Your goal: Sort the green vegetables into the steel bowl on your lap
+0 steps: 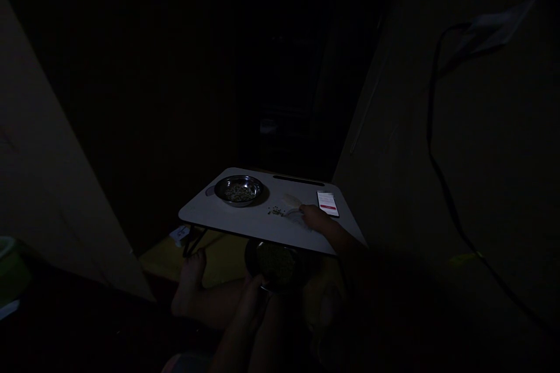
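Nearest to me, at 6 o'clock, my left hand (251, 303) curls around the near edge of a dark round bowl (275, 265) in my lap, under the desk. The bowl is heaped with something green and grainy (276, 262), though the dimness hides the detail. My bare leg (219, 305) runs out towards a bare foot (190, 282) at 10 o'clock, on a yellow mat (227, 259).

At 1 o'clock, my right hand (314, 217) lies low on the white folding desk (249, 224), fingers stretched towards a pale, translucent scrap (291, 203), perhaps plastic. I can't tell whether they're gripping it. Just left of them lies a small scatter of dark seeds (275, 210). Low fingers and a light touch suit pieces this small on a smooth top.

Further up the desk, at 11 o'clock, a shiny round steel bowl (238, 189) holds a shallow layer of pale grains (238, 193). At 1 o'clock, a black smartphone (327, 204) glows white and red. Beyond, beige walls (44, 157) flank a dark gap, and a black cable (433, 99) hangs at 2 o'clock.
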A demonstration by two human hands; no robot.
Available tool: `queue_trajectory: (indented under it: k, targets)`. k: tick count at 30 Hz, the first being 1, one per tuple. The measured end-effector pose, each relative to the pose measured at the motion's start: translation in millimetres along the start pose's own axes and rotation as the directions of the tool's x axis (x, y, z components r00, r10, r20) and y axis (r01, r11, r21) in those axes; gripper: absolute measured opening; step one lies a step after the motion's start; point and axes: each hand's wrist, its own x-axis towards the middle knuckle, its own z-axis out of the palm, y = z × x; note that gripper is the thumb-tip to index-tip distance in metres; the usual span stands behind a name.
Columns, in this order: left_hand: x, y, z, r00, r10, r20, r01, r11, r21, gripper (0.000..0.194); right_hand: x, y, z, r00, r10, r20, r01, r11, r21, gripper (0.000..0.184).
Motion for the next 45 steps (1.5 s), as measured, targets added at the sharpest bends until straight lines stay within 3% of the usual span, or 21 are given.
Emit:
queue_trajectory:
  k: [5,14,28,35,42,45]
  targets:
    - [1,-2,-0.3,1.000,0.002,0.003,-0.002,0.999,-0.039,0.035,1,-1,1,1.000,0.000,0.003,0.000,1.000,0.004,0.031]
    - [5,-12,-7.8,0.999,-0.038,0.014,0.038,0.999,-0.010,0.009,2,-5,0,1.000,0.028,0.006,-0.028,1.000,-0.014,0.031]
    - [-7,4,2.0,1.000,-0.023,0.011,0.023,1.000,-0.022,0.033,1,-10,0,0.999,-0.032,-0.015,0.032,0.999,0.010,0.032]
    - [-18,12,8.5,0.999,0.019,0.048,-0.017,0.999,-0.051,0.034,-1,-10,-2,0.999,-0.040,0.008,0.040,0.999,0.010,0.030]
    - [-12,6,7.0,0.999,0.019,0.029,-0.017,0.998,-0.059,0.021,-4,-10,-5,1.000,-0.027,0.005,0.027,0.999,0.031,0.032]
    - [-4,-2,0.7,1.000,-0.023,-0.007,0.023,1.000,0.010,0.009,-8,-11,-7,1.000,-0.026,0.005,0.026,0.999,0.033,0.033]
